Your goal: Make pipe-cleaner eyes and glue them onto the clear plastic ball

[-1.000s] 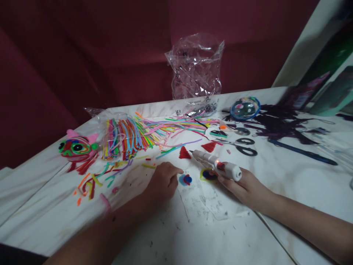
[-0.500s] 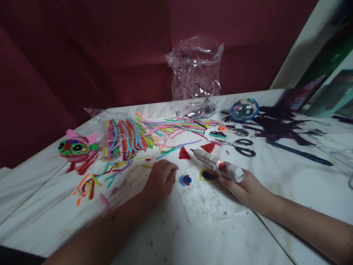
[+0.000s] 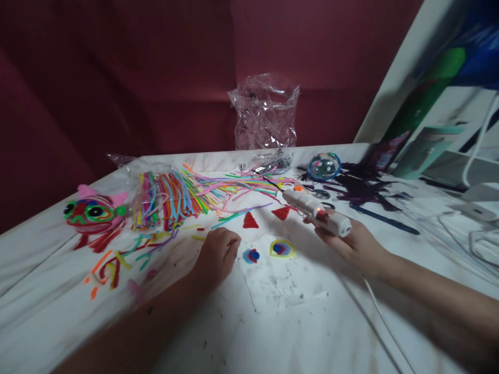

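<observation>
My right hand (image 3: 343, 241) grips a white glue gun (image 3: 315, 210) with a small orange light, its dark tip pointing up and left over the table. My left hand (image 3: 218, 252) rests on the table in a loose fist, with nothing showing from it. Just right of it lies a blue and red pipe-cleaner eye (image 3: 251, 255). Another eye (image 3: 283, 249), edged in yellow, lies on a marked sheet (image 3: 278, 288). Two red triangular pieces lie beyond, one (image 3: 250, 221) nearer my left hand and the other (image 3: 281, 213) near the gun.
At left stand a colourful pipe-cleaner face (image 3: 95, 215) and a bag of pipe cleaners (image 3: 159, 200), with cut scraps (image 3: 113, 265) in front. Farther back are a clear plastic bag (image 3: 267, 117), a decorated clear dome (image 3: 323, 166), dark purple strands (image 3: 364, 184) and a dark blue pen-like stick (image 3: 384, 219).
My right hand has lifted the glue gun away from the yellow-edged eye, uncovering it. My left hand stays in its fist on the table. The whole view has shifted a little to the right.
</observation>
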`<action>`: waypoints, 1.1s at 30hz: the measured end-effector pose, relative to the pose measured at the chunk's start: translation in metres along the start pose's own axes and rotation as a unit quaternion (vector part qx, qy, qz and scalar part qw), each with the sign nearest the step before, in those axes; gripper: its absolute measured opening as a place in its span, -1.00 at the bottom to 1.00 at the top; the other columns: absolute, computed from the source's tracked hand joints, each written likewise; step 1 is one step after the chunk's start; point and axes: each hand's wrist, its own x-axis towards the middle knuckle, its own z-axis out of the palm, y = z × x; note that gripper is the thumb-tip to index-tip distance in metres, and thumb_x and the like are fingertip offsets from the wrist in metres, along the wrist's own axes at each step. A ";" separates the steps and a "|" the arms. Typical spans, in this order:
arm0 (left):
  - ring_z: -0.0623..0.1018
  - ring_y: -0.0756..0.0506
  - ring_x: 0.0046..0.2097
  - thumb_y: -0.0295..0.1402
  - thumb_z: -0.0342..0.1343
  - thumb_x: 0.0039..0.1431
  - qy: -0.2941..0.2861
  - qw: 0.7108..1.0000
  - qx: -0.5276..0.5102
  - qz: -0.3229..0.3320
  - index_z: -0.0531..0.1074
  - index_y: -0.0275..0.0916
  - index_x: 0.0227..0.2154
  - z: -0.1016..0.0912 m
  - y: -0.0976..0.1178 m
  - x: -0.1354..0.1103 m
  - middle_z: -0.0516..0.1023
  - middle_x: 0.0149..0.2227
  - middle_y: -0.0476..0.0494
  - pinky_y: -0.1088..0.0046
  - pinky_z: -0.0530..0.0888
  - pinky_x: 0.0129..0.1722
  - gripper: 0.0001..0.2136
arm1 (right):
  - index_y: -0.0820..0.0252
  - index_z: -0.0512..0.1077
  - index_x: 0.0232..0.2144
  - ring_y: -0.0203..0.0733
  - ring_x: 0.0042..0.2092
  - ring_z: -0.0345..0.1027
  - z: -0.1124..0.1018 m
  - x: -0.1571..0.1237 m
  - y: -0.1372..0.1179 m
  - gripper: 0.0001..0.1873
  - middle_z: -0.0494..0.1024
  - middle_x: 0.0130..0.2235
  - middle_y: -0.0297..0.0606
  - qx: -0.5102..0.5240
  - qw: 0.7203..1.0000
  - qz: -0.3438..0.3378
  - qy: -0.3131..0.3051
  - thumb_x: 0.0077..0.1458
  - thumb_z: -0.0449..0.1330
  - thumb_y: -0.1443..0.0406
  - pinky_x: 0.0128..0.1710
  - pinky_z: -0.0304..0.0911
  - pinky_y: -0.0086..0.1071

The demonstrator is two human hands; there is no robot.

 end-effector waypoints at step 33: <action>0.41 -0.12 -0.26 -0.60 -0.12 0.07 -0.007 0.991 -0.003 0.132 0.39 -0.29 -0.27 0.009 -0.001 -0.008 0.45 -0.33 -0.19 0.31 0.36 -0.25 -0.76 | 0.27 0.38 -0.01 0.02 -0.01 0.38 -0.057 -0.071 0.116 -0.53 0.49 -0.08 0.14 -0.182 0.950 -0.223 -0.117 0.08 0.16 0.14 -0.06 0.34 -0.29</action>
